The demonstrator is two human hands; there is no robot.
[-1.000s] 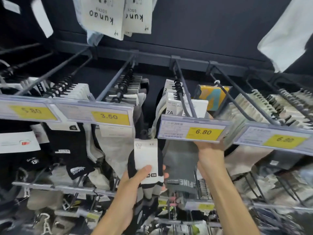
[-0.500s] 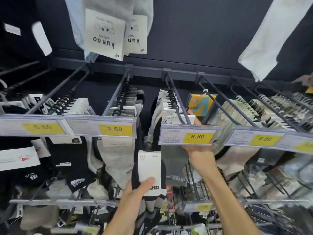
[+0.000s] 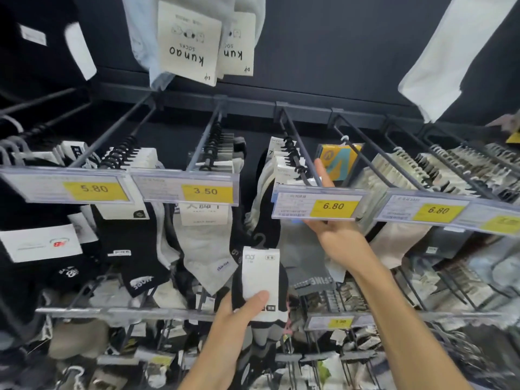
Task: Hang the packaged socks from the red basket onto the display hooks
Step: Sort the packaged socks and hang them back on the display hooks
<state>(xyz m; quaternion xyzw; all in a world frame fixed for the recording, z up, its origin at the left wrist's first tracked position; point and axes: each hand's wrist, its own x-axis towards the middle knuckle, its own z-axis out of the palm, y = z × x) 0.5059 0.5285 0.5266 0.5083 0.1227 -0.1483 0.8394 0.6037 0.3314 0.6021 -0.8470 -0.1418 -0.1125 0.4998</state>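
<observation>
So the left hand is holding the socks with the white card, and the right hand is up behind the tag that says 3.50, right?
Not quite. The left hand does hold the sock pack with the white card, but the right hand reaches up behind the 6.80 tag, not 3.50. The head view shows the 3.50 tag one hook further left.

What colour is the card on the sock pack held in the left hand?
White card over black socks; seen best in the head view.
</observation>
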